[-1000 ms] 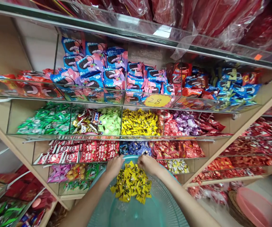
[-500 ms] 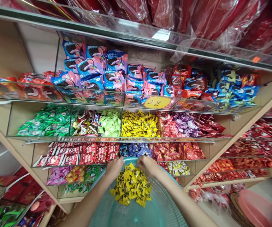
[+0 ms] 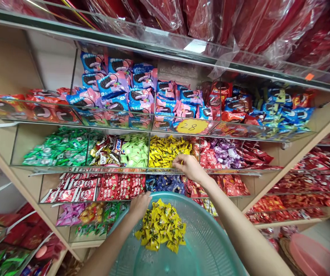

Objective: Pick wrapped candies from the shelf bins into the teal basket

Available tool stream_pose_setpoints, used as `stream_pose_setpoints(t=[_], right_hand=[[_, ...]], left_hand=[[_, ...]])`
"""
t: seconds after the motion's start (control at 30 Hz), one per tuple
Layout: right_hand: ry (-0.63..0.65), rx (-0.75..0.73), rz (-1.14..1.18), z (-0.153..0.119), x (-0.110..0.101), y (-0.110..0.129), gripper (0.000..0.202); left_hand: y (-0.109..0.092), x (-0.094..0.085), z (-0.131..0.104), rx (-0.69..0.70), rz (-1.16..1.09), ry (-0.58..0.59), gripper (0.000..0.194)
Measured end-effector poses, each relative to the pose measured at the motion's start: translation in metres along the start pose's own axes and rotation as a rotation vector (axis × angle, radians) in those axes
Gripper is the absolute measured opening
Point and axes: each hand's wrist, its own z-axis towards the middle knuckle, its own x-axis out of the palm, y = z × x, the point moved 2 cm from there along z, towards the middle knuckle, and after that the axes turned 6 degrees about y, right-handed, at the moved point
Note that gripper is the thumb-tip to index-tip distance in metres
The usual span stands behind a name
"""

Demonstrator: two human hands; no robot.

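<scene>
A teal plastic basket (image 3: 211,230) is in front of me at the bottom centre, with a pile of yellow wrapped candies (image 3: 162,226) inside. My left hand (image 3: 140,204) is closed on the basket's far rim. My right hand (image 3: 188,165) is raised off the basket, in front of the shelf compartment of yellow candies (image 3: 166,151), near its front glass edge. Its fingers are bent together; whether anything is between them is too small to tell.
Glass-divided shelves (image 3: 124,169) hold green candies (image 3: 61,147), purple candies (image 3: 225,151), red packets (image 3: 80,188) and blue-pink cookie packs (image 3: 111,84). A yellow "28" tag (image 3: 191,126) hangs above. A pink basin (image 3: 311,253) sits at the lower right.
My right hand has let go of the basket rim and moved up to the yellow candy compartment. My left hand stays on the rim.
</scene>
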Motion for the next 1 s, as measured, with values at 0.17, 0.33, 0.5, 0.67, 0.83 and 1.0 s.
stream_pose_setpoints(t=[0.17, 0.33, 0.5, 0.67, 0.83, 1.0], right_hand=[[0.062, -0.005, -0.019, 0.017, 0.012, -0.014, 0.011], [0.065, -0.03, -0.034, 0.019, 0.017, -0.014, 0.014], [-0.01, -0.016, -0.046, 0.013, 0.009, -0.006, 0.016], [-0.146, -0.073, 0.121, -0.003, -0.005, 0.008, 0.019], [-0.041, -0.135, 0.246, -0.031, 0.004, 0.015, 0.02], [0.25, -0.089, 0.155, -0.055, 0.046, -0.003, 0.015]], left_hand=[[0.001, 0.0, 0.0, -0.009, 0.0, -0.002, 0.037], [0.001, -0.001, -0.001, 0.011, 0.001, -0.014, 0.036], [0.001, -0.002, -0.001, 0.017, 0.0, -0.01, 0.037], [0.001, -0.003, -0.001, 0.017, -0.001, -0.006, 0.037], [0.001, -0.002, -0.001, 0.015, 0.006, -0.003, 0.038], [0.001, -0.001, 0.001, 0.009, 0.029, -0.01, 0.039]])
